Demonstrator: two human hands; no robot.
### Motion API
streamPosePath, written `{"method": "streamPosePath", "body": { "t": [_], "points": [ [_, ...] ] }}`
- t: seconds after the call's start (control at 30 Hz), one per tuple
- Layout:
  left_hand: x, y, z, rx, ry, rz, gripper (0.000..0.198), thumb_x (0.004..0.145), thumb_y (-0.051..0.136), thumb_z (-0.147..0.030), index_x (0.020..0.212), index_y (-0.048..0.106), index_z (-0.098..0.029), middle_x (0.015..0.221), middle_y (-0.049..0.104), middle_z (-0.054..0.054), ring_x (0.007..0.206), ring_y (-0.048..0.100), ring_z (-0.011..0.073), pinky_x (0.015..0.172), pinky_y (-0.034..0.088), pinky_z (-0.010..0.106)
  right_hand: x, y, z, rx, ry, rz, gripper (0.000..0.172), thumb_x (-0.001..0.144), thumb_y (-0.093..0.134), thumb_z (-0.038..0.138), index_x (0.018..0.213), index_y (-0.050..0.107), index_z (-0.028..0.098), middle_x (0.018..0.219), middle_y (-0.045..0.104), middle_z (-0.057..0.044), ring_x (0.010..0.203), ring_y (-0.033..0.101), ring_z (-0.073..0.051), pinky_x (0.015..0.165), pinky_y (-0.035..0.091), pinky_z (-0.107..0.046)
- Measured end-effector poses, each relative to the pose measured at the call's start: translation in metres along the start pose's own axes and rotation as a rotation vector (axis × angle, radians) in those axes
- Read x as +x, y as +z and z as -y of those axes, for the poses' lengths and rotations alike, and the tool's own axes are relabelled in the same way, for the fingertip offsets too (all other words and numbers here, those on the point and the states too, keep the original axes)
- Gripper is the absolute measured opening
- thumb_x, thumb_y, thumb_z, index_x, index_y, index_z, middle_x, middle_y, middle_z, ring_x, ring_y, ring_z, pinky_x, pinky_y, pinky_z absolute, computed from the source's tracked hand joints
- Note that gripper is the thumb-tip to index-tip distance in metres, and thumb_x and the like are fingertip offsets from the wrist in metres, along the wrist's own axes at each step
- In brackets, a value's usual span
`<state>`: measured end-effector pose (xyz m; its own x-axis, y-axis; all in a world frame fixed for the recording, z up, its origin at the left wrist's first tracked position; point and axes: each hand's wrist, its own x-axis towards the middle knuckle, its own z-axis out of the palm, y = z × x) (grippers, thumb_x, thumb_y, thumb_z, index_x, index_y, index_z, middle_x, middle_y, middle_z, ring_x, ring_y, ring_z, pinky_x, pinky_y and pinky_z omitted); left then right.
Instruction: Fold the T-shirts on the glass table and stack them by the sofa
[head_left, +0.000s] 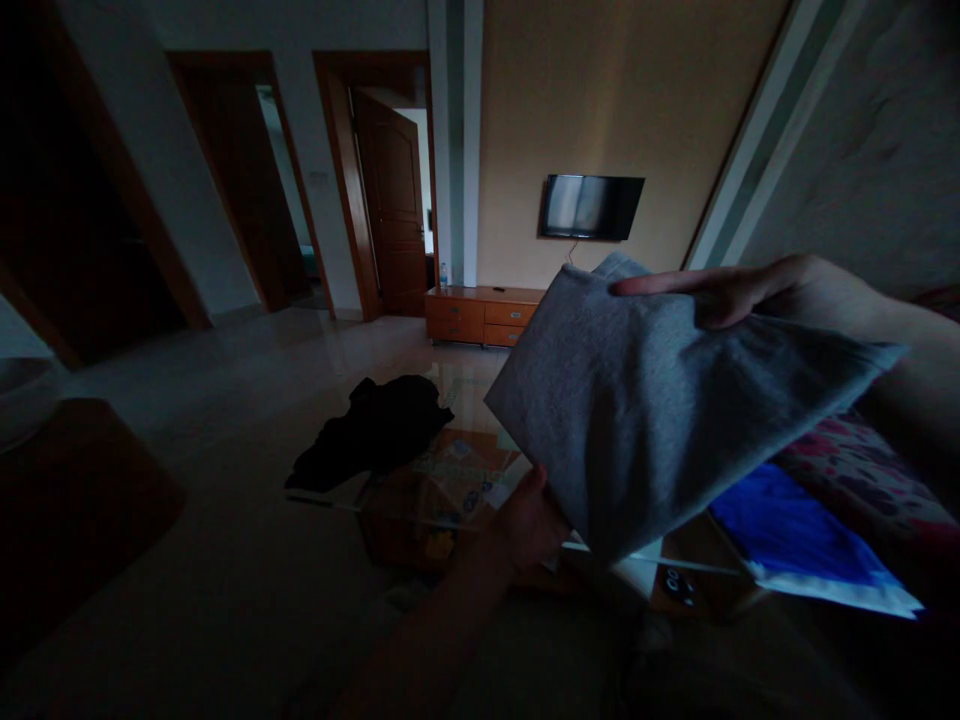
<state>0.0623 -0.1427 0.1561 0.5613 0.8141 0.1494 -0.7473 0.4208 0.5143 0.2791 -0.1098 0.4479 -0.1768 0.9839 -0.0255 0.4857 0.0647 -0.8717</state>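
A folded grey garment [630, 400] is held up in front of me, tilted, with one corner pointing down. My right hand [750, 290] grips its upper edge, thumb and fingers closed on the cloth. At the lower left edge my left hand [529, 525] has hold of the garment too; the cloth and the dim light hide part of its fingers. Below, a glass-topped table [442, 500] carries a spread black garment [375, 425] on its far left side. A blue folded item with a white edge [810, 530] lies to the right, beneath my right forearm.
Small items lie at the table, among them a yellow one [439, 544] and a dark object with rings [679, 587]. Flowered fabric [870, 470] is at the right. Farther off stand a wooden cabinet [469, 318], a wall television [592, 207] and a half-open door [390, 200].
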Motion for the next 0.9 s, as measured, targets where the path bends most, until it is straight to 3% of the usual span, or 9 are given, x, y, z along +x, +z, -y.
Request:
{"method": "streamPosePath", "body": {
  "t": [0.17,0.3,0.37,0.47,0.63,0.73,0.83,0.9],
  "points": [
    [0.002,-0.003,-0.023,0.113,0.114,-0.077,0.051,0.068,0.089,-0.034,0.112,0.070,-0.016,0.123,0.072,0.012,0.125,0.060,0.0328,0.111,0.044,0.046,-0.011,-0.004,0.007,0.052,0.008,0.061,0.067,0.090,0.014,-0.007,0.143,0.049,0.014,0.131,0.066,-0.006,0.112,0.066,-0.014,0.089,0.049,-0.034],
    [0.001,-0.008,-0.047,0.041,0.127,-0.051,0.060,0.078,0.077,-0.057,0.121,0.067,-0.017,0.133,0.066,0.014,0.134,0.052,0.0335,0.113,0.042,0.047,-0.039,0.015,0.022,0.122,-0.055,0.161,0.071,0.087,0.016,-0.005,0.146,0.046,0.019,0.139,0.061,-0.005,0.119,0.063,-0.018,0.096,0.050,-0.042],
    [0.003,-0.010,-0.058,-0.003,0.198,-0.126,0.058,0.088,0.064,-0.061,0.127,0.064,-0.018,0.137,0.064,0.012,0.136,0.050,0.0305,0.113,0.042,0.046,-0.049,0.024,0.026,0.103,-0.065,0.181,0.069,0.086,0.019,-0.004,0.145,0.048,0.019,0.137,0.063,-0.006,0.120,0.063,-0.020,0.100,0.050,-0.045],
    [0.007,-0.012,-0.071,-0.009,0.283,-0.288,0.041,0.097,0.057,-0.048,0.124,0.064,-0.018,0.133,0.067,0.010,0.133,0.054,0.0254,0.111,0.045,0.041,-0.055,0.030,0.028,0.093,-0.049,0.212,0.068,0.083,0.021,-0.005,0.140,0.051,0.016,0.129,0.068,-0.005,0.117,0.065,-0.018,0.102,0.049,-0.045],
    [0.016,-0.024,-0.078,0.093,0.342,-0.385,0.037,0.095,0.059,-0.049,0.113,0.068,-0.019,0.123,0.071,0.010,0.119,0.064,0.0243,0.099,0.053,0.038,-0.037,0.026,0.023,0.184,0.024,0.211,0.071,0.080,0.018,-0.010,0.135,0.056,0.011,0.127,0.069,-0.007,0.110,0.069,-0.015,0.098,0.051,-0.041],
    [0.019,-0.038,-0.077,0.225,0.426,-0.575,0.020,0.089,0.067,-0.035,0.102,0.068,-0.020,0.110,0.074,0.008,0.103,0.070,0.0192,0.088,0.055,0.031,-0.016,0.015,0.014,0.157,0.088,0.177,0.069,0.078,0.021,-0.011,0.126,0.065,0.012,0.125,0.070,-0.008,0.105,0.071,-0.013,0.095,0.053,-0.034],
    [0.019,-0.051,-0.074,0.301,0.412,-0.783,0.014,0.079,0.066,-0.018,0.092,0.065,-0.019,0.091,0.073,0.005,0.082,0.071,0.0140,0.075,0.054,0.025,0.002,0.003,-0.002,0.050,0.121,0.190,0.065,0.078,0.025,-0.012,0.116,0.072,0.011,0.127,0.069,-0.008,0.104,0.070,-0.010,0.093,0.051,-0.027],
    [0.018,-0.054,-0.072,0.313,0.373,-0.811,0.015,0.076,0.064,-0.015,0.090,0.064,-0.019,0.083,0.070,0.003,0.073,0.069,0.0130,0.069,0.053,0.025,0.006,0.000,-0.015,-0.019,0.090,0.063,0.056,0.082,0.026,-0.009,0.106,0.074,0.007,0.126,0.069,-0.011,0.101,0.071,-0.007,0.090,0.050,-0.022]
  ]
}}
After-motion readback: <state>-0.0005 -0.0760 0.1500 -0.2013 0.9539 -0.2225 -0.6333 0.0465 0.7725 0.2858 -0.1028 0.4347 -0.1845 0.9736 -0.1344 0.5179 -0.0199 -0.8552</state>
